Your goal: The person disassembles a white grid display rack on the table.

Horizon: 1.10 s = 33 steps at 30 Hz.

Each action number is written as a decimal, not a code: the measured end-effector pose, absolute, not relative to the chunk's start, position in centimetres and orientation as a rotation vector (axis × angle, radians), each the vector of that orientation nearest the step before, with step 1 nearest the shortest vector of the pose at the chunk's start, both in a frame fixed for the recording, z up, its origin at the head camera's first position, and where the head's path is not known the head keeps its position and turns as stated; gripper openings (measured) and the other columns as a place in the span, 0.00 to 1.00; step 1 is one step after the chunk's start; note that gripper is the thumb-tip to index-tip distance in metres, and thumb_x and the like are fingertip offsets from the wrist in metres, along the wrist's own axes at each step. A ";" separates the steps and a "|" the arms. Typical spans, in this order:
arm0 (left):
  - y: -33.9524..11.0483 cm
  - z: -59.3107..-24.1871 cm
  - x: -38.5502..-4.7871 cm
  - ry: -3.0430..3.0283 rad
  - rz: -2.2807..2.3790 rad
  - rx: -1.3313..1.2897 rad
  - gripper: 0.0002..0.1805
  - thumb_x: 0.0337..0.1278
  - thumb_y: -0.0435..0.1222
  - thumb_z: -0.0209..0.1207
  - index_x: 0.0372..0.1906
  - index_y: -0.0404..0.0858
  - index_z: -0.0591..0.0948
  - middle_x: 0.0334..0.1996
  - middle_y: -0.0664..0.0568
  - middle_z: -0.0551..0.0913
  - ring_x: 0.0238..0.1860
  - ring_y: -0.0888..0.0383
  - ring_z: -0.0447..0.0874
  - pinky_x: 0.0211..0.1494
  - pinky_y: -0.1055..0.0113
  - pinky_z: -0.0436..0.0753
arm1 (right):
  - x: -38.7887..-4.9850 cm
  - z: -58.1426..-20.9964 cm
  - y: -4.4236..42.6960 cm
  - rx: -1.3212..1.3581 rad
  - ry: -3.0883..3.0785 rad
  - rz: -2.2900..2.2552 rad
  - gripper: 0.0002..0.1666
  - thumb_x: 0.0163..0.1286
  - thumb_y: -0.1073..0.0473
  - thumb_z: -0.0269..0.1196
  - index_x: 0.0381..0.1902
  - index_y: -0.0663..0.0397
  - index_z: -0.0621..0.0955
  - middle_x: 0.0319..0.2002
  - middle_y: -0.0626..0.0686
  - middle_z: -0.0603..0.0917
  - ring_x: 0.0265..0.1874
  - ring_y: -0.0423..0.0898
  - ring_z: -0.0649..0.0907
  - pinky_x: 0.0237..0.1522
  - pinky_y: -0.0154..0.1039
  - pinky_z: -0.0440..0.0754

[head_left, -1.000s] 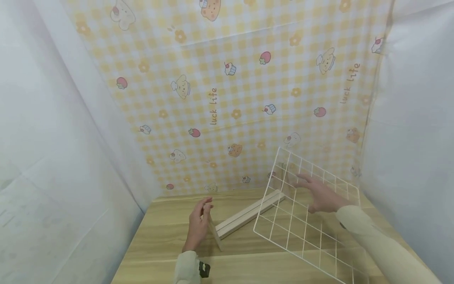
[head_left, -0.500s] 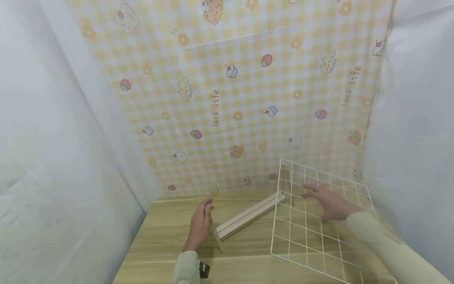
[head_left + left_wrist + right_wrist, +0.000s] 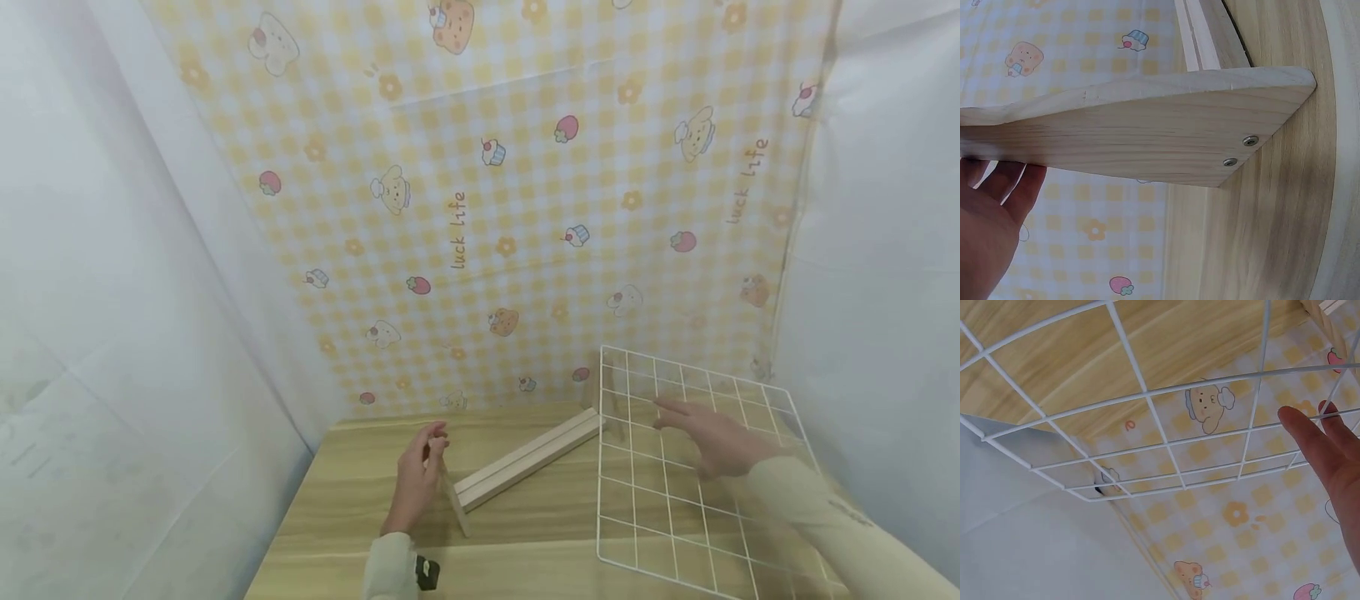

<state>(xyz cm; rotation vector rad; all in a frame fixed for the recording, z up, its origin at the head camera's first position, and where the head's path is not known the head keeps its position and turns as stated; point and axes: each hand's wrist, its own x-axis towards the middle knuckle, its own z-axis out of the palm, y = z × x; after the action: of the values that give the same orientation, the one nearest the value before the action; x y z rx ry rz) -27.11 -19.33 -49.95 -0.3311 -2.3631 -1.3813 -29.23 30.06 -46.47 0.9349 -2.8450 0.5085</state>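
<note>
A wooden stand with two parallel slats (image 3: 528, 460) lies slantwise on the table. My left hand (image 3: 414, 479) grips its near end panel (image 3: 455, 502); in the left wrist view, the fingers (image 3: 1022, 187) curl behind this panel (image 3: 1147, 134), which shows two metal screws. A white wire grid (image 3: 599, 492) is tilted at the right, its left edge by the stand's far end panel. My right hand (image 3: 712, 437) is at the grid with fingers extended and spread. In the right wrist view, two fingertips of that hand (image 3: 1335, 456) are close to the wires of the grid (image 3: 1145, 394).
The wood-grain table (image 3: 330, 508) ends at a yellow checked cloth (image 3: 525, 283) hanging behind. White sheets hang at the left (image 3: 150, 333) and right (image 3: 885, 292).
The grid has moved rightward and down, turning so its left edge stands nearly vertical in view. My right hand has shifted right with it. My left hand stays at the near panel.
</note>
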 end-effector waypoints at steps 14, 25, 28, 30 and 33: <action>-20.3 -49.7 -27.0 -2.344 -1.393 -0.271 0.17 0.74 0.42 0.55 0.62 0.48 0.79 0.42 0.56 0.80 0.29 0.71 0.70 0.41 0.72 0.82 | -29.7 -46.5 30.7 0.932 -2.801 0.380 0.52 0.26 0.74 0.78 0.59 0.55 0.80 0.73 0.66 0.66 0.64 0.71 0.74 0.42 0.45 0.89; -20.3 -49.7 -26.4 -2.300 -1.384 -0.267 0.16 0.70 0.40 0.59 0.59 0.50 0.82 0.39 0.60 0.80 0.27 0.70 0.70 0.57 0.59 0.86 | -29.1 -47.0 30.7 0.919 -2.879 0.550 0.49 0.29 0.82 0.68 0.58 0.57 0.79 0.73 0.70 0.64 0.63 0.76 0.72 0.21 0.22 0.76; -20.3 -49.8 -26.2 -2.302 -1.386 -0.266 0.16 0.70 0.40 0.59 0.59 0.51 0.82 0.40 0.60 0.81 0.28 0.70 0.70 0.56 0.64 0.85 | -29.0 -47.3 30.6 0.907 -2.885 0.538 0.49 0.29 0.82 0.69 0.57 0.56 0.79 0.73 0.69 0.64 0.64 0.75 0.72 0.21 0.21 0.75; -20.5 -49.9 -26.0 -2.321 -1.411 -0.269 0.16 0.72 0.41 0.58 0.61 0.52 0.80 0.42 0.58 0.82 0.30 0.69 0.73 0.58 0.64 0.84 | -29.0 -47.5 30.5 0.902 -2.882 0.527 0.49 0.28 0.82 0.70 0.57 0.56 0.79 0.73 0.69 0.65 0.64 0.76 0.71 0.21 0.21 0.75; -20.9 -49.8 -25.4 -2.363 -1.458 -0.274 0.18 0.76 0.43 0.52 0.64 0.53 0.78 0.48 0.54 0.84 0.42 0.63 0.84 0.62 0.61 0.83 | -29.0 -47.7 30.3 0.892 -2.892 0.526 0.49 0.29 0.82 0.69 0.57 0.56 0.79 0.73 0.68 0.65 0.65 0.75 0.71 0.21 0.22 0.75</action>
<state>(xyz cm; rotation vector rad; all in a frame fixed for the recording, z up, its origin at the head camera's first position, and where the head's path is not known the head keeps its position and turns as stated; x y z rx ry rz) -25.42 -20.87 -49.79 -0.2741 -2.3629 -1.4576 -28.97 30.27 -47.72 0.8924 -2.8921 0.5255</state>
